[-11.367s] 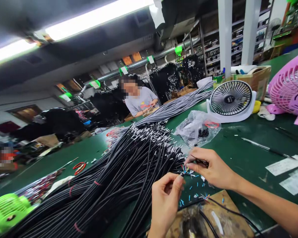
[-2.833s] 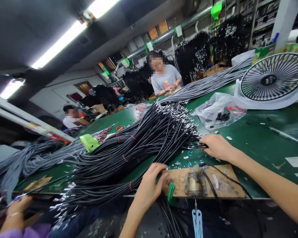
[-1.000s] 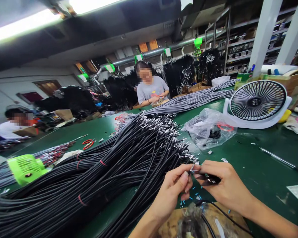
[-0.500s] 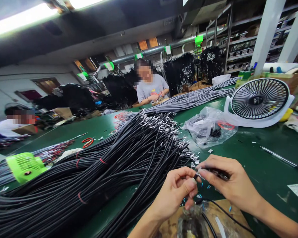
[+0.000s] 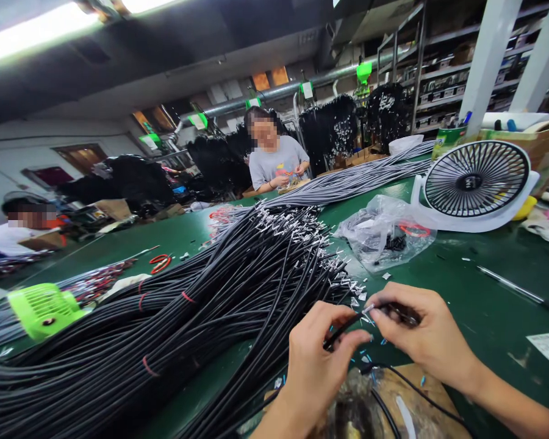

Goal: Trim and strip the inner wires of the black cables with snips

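My left hand (image 5: 320, 360) is closed on a black cable (image 5: 343, 331), whose pale stripped end points toward the right hand. Fingertips of my right hand (image 5: 423, 332) pinch at that pale end, and a dark tool, partly hidden, lies in the same palm. Beside the hands spreads a large bundle of black cables (image 5: 210, 292) with white-tipped wire ends. Below the hands sits a tape-covered brown block (image 5: 421, 405) with a thin black cord across it. Small blue and white scraps are scattered around the fingers.
A white fan (image 5: 478, 222) stands at the right, near a clear plastic bag (image 5: 370, 238). Grey cables (image 5: 361, 183) run behind. A green fan (image 5: 43, 311) and red-handled scissors (image 5: 160, 263) lie left. A person (image 5: 279, 161) sits across the green table; another is far left.
My left hand has turned and moved slightly left, its fingers now wrapped along a visible stretch of black cable. The right hand stays nearly in place.
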The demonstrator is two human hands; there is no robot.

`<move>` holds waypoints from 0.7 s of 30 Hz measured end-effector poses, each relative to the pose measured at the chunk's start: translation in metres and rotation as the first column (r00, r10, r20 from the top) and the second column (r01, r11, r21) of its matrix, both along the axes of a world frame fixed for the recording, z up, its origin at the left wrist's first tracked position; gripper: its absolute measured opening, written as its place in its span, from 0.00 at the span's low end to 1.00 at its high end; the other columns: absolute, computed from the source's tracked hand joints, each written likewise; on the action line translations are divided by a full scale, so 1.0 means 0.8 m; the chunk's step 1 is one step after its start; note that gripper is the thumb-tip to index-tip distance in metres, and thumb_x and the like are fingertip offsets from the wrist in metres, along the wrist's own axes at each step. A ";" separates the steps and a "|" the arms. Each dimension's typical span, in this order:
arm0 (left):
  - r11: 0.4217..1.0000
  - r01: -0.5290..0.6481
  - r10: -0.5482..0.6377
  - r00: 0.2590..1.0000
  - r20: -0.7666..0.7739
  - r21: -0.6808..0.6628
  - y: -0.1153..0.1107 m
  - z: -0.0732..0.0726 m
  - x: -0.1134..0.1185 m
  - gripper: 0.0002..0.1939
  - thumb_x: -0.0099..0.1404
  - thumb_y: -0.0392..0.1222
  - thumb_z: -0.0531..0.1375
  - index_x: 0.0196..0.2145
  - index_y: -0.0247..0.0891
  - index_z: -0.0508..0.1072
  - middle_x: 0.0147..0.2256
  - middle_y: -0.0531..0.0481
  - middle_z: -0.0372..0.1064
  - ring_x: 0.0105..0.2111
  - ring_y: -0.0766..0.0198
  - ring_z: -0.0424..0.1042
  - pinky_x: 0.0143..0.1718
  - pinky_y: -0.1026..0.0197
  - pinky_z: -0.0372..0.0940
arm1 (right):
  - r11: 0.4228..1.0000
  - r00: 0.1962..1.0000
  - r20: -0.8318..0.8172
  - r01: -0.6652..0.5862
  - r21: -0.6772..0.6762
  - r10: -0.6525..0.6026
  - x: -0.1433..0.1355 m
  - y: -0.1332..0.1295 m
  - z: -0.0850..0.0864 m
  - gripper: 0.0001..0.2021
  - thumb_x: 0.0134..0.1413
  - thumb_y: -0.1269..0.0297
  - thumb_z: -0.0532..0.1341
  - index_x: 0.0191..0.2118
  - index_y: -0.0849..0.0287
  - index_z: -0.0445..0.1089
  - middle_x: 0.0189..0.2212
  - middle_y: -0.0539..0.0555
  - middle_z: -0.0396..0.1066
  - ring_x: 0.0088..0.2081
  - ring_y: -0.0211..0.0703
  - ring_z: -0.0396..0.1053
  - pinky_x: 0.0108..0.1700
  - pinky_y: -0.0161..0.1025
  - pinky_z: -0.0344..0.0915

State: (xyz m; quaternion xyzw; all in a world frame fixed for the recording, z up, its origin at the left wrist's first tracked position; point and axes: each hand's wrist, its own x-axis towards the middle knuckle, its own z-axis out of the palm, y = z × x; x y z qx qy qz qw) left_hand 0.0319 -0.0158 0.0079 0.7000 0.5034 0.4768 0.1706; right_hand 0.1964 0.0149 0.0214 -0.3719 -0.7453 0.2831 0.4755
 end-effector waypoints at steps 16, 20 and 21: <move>0.976 0.047 0.015 0.960 0.279 -0.214 -0.006 0.002 0.004 0.15 0.66 0.45 0.53 0.29 0.33 0.72 0.16 0.54 0.64 0.11 0.70 0.63 0.13 0.69 0.57 | 0.997 0.998 0.063 -0.007 -0.071 0.012 0.002 0.002 -0.010 0.12 0.57 0.60 0.57 0.46 0.55 0.68 0.38 0.53 0.73 0.38 0.43 0.70 0.40 0.38 0.66; 0.997 -0.069 0.072 0.994 0.083 -0.040 -0.006 0.000 0.001 0.11 0.64 0.40 0.56 0.29 0.33 0.74 0.19 0.51 0.67 0.16 0.68 0.66 0.17 0.67 0.60 | 0.999 0.995 0.089 -0.047 -0.024 0.049 0.000 0.000 -0.012 0.11 0.60 0.61 0.54 0.45 0.53 0.70 0.40 0.53 0.73 0.42 0.44 0.70 0.45 0.40 0.64; 0.996 -0.084 0.084 0.996 0.032 0.000 -0.007 0.000 0.000 0.09 0.63 0.38 0.56 0.29 0.33 0.75 0.20 0.50 0.68 0.17 0.67 0.67 0.19 0.67 0.61 | 0.998 0.995 0.082 -0.059 -0.024 0.061 -0.001 0.000 -0.011 0.11 0.60 0.62 0.55 0.44 0.53 0.71 0.38 0.53 0.73 0.40 0.43 0.70 0.43 0.38 0.65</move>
